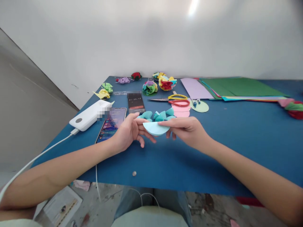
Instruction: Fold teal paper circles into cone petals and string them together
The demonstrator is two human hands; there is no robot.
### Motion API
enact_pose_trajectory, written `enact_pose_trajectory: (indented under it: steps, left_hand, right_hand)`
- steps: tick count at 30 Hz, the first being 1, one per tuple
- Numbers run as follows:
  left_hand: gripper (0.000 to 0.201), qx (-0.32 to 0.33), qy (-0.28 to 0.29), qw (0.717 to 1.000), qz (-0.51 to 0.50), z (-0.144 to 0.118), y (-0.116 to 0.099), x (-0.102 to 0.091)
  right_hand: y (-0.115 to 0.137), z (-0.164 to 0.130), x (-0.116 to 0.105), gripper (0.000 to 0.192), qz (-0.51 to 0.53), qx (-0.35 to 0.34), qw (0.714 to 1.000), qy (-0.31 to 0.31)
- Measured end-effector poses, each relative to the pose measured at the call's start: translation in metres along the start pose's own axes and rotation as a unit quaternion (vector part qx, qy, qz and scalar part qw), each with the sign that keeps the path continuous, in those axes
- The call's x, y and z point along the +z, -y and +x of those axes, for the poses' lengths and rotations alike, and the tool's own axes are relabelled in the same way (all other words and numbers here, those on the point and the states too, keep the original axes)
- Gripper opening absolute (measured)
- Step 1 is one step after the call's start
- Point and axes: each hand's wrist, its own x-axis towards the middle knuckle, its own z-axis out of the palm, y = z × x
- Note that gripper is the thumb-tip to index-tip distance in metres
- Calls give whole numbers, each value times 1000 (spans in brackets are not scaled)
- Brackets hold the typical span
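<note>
Heads up on what I can't read from here: part of the power bank [89, 119] and the top of one phone are blurred out, so no label visible. The lower edge of the pale blue paper half-disc [155, 128] is partly tucked behind my right hand's [187, 130] fingers, and I can't tell if it's one folded layer or two. My forearms run out of the frame at the bottom corners.

The half-disc itself: light blue, thin, flat, matte, straight edge up top and a smooth curve below. It's held just over the tabletop [213, 151], right between both sets of fingers. Right thumb and index are pinched closed on its straight edge. My left hand [129, 132] has its fingers curled, loosely closed around the left end of the paper, thumb touching the edge.

Just past my fingertips there's a little cluster of teal paper cones [159, 115], folded and pointy. Beyond those, pink paper circles [181, 111], a pale green circle [200, 106], and scissors [174, 99] with yellow and red handles. To the left of my left fingers sit two phones [111, 124], glossy screens lit. Further back, crinkly multicolour paper flowers [167, 83], and off to the right a stack of flat coloured sheets [236, 88].
</note>
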Motion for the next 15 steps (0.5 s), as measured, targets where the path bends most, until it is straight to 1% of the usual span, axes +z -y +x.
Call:
enact_pose_trajectory:
  steps: [2, 3, 5, 7, 9, 11, 13, 15]
  left_hand:
    - [45, 27, -38, 996, 80, -1, 0, 4]
    - [40, 49, -56, 988, 133, -3, 0, 6]
    - [34, 84, -87, 972, 202, -5, -1, 11]
    - [32, 109, -115, 961, 227, -7, -1, 13]
    - [29, 121, -130, 954, 240, -8, -1, 14]
    - [28, 118, -133, 950, 255, -9, -1, 14]
    - [27, 111, -129, 949, 266, -10, -2, 15]
    - [26, 111, -131, 946, 274, -10, -2, 16]
  right_hand:
    - [-1, -2, 0, 34, -100, -80, 992, -3]
    - [0, -3, 0, 35, -136, -113, 984, -3]
    - [4, -4, 0, 38, -163, -148, 975, 6]
    - [10, -5, 0, 41, -140, -131, 981, 23]
    - [16, -5, 1, 42, -87, -74, 993, 28]
    - [20, -5, 2, 38, -42, -18, 999, 11]
    - [20, -3, 5, 30, -45, 20, 999, -17]
    - [18, -2, 9, 22, -82, 36, 995, -37]
